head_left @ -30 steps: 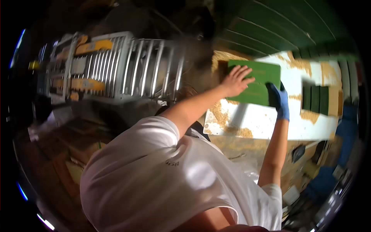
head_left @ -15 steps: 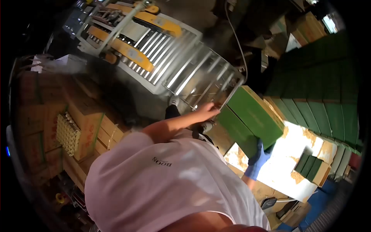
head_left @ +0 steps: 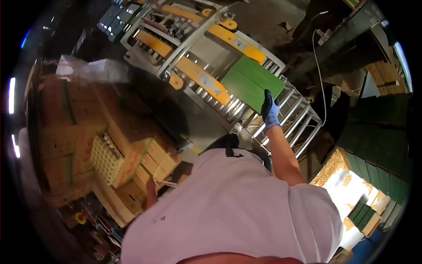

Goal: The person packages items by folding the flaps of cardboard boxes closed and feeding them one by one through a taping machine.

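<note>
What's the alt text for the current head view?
A blue-gloved right hand touches the edge of a green carton on a roller conveyor, beside yellow guides. The left hand, mostly hidden, is near stacked brown cartons; green boxes are stacked at right.

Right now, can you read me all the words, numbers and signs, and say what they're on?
None can be read for sure.
Pale shirt: small dark print, too blurred.
Brown cartons: red print, too blurred.
Yellow machine parts: labels, too small.
Green box: faint marks, too faint to read.
</note>
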Action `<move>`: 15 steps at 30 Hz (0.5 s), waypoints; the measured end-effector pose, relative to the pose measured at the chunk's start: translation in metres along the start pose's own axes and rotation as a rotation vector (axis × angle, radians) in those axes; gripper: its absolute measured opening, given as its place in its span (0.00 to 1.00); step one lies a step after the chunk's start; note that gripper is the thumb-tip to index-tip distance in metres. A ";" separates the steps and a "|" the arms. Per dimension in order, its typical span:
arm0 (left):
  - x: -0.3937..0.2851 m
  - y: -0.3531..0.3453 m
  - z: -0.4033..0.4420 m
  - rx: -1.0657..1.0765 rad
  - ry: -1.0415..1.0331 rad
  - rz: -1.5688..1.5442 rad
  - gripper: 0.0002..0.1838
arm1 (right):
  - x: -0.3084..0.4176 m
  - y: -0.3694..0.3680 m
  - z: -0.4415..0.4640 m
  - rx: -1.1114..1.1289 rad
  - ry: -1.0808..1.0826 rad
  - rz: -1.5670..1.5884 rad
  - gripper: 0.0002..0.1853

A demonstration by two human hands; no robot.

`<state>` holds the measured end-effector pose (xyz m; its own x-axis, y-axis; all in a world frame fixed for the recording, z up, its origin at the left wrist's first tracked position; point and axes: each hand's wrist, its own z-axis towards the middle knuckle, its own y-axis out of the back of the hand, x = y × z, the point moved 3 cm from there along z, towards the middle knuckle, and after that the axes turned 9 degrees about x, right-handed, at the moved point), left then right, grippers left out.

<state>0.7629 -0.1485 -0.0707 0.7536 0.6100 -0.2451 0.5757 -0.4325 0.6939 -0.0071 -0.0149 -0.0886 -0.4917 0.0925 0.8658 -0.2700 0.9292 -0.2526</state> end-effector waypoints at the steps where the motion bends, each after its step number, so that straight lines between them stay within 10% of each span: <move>1: 0.008 -0.004 -0.013 0.041 0.034 0.058 0.33 | -0.006 -0.011 0.005 0.024 -0.005 0.079 0.22; 3: 0.015 -0.019 -0.028 0.184 0.076 0.270 0.32 | -0.044 -0.026 0.034 -0.068 -0.057 0.127 0.29; 7: -0.012 -0.081 -0.032 0.402 -0.119 0.573 0.30 | -0.014 -0.039 0.054 0.188 -0.050 -1.110 0.52; 10: -0.064 -0.130 -0.031 0.474 -0.313 0.688 0.28 | 0.026 -0.063 0.056 0.463 0.036 -1.461 0.53; 15: -0.190 -0.194 -0.032 0.486 -0.681 0.884 0.26 | 0.049 -0.038 0.021 0.692 0.035 -1.133 0.28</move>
<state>0.4979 -0.1590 -0.1369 0.8744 -0.4311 -0.2227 -0.2720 -0.8156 0.5108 -0.0388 -0.0535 -0.0455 0.3022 -0.5885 0.7499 -0.8816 0.1267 0.4546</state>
